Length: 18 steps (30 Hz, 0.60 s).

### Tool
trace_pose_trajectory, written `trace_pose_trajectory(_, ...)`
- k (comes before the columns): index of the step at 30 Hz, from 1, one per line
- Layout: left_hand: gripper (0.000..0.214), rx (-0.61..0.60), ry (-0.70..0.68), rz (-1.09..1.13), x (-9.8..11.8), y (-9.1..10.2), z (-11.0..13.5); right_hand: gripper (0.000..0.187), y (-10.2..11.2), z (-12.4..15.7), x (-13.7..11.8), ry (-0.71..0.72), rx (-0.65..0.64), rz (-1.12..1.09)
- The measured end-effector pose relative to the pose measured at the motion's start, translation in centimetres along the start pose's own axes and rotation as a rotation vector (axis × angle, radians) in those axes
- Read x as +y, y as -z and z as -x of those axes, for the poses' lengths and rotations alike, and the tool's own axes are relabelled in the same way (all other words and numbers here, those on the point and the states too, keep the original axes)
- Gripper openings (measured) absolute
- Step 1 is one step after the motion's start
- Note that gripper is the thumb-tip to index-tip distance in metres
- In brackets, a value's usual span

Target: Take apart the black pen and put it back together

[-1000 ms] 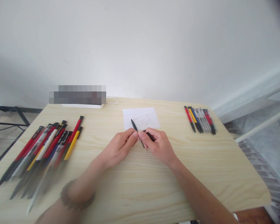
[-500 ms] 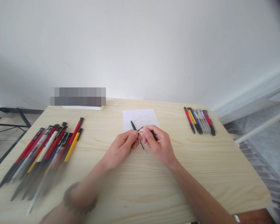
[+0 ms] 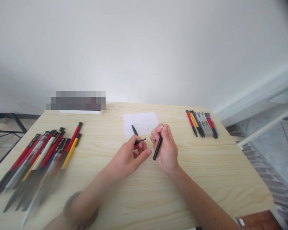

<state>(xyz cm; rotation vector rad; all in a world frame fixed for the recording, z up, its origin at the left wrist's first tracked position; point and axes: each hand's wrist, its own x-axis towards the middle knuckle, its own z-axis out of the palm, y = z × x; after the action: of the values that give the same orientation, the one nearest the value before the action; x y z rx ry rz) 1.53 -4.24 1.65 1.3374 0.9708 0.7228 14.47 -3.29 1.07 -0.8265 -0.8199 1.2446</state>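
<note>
My left hand (image 3: 128,156) has its thumb apart from the fingers. A short, thin black pen part (image 3: 141,140) sticks out at its fingertips. My right hand (image 3: 166,148) is closed around a black pen barrel (image 3: 157,148), tilted with its lower end towards me. A small whitish bit (image 3: 162,127) shows at the top of that grip; I cannot make out what it is. Just beyond my left fingers, a dark pointed pen piece (image 3: 134,129) lies over the white paper (image 3: 146,119), its near end hidden by the hand. Faint scribbles mark the paper.
Many pens (image 3: 45,153), red, white, yellow and clear, lie in a pile at the left of the wooden table (image 3: 144,198). A neat row of pens (image 3: 201,123) is at the right. A white-based device (image 3: 81,111), blurred out, stands near the wall.
My hands have moved apart from their pinch together. The right hand has turned, so the black barrel now shows along its palm. My left thumb has lifted away from the fingers.
</note>
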Motion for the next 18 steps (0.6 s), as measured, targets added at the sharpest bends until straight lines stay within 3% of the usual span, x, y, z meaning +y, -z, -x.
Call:
trace_pose_trajectory(11,0.034,-0.05,-0.013,-0.051,-0.52,-0.01,-0.07,0.022,0.04,0.49,0.76,0.131,0.034,0.148)
trace_pose_trajectory(18,0.019,0.098,0.002,-0.125,-0.53,0.5,-0.33,0.021,0.96,-0.33,0.71,0.159,-0.048,0.248)
